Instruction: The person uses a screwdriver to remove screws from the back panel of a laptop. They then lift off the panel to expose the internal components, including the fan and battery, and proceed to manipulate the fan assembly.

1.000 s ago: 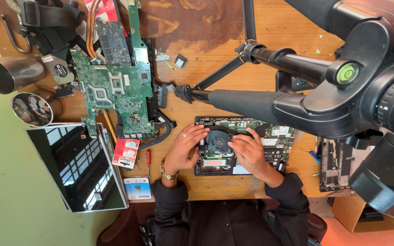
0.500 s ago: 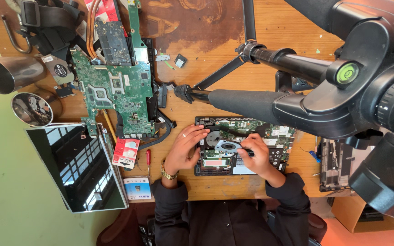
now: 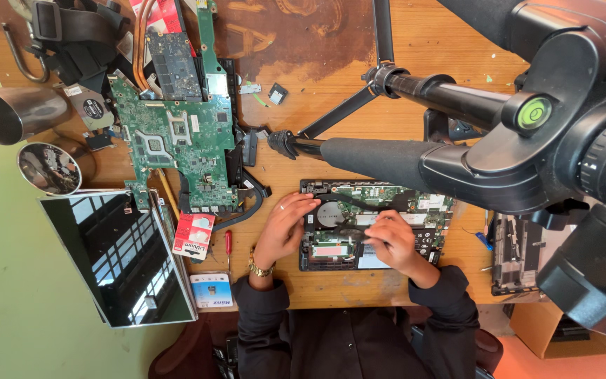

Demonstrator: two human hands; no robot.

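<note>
An opened laptop base (image 3: pixel 422 203) with its green board exposed lies on the wooden desk (image 3: pixel 317 288) in front of me. My left hand (image 3: pixel 283 228), with a gold watch on the wrist, rests on the base's left edge with the fingers curled on the frame. My right hand (image 3: pixel 395 242) is over the middle of the base, its fingers closed on a black fan-like part (image 3: pixel 348 231) just right of a bare silver disc (image 3: pixel 331 214). Whether that part is lifted off the board is unclear.
A green motherboard (image 3: pixel 177 140) and loose parts lie at upper left, a detached screen panel (image 3: pixel 117 260) at left, metal cups (image 3: pixel 8 112) beyond it. A red-handled screwdriver (image 3: pixel 228 242) and a red-white packet (image 3: pixel 193 235) sit by my left hand. A tripod (image 3: pixel 401 158) overhangs the desk.
My right hand has shifted from the fan area toward the middle and closed on the black part. The silver disc where the round black fan sat now shows. My left hand barely moved.
</note>
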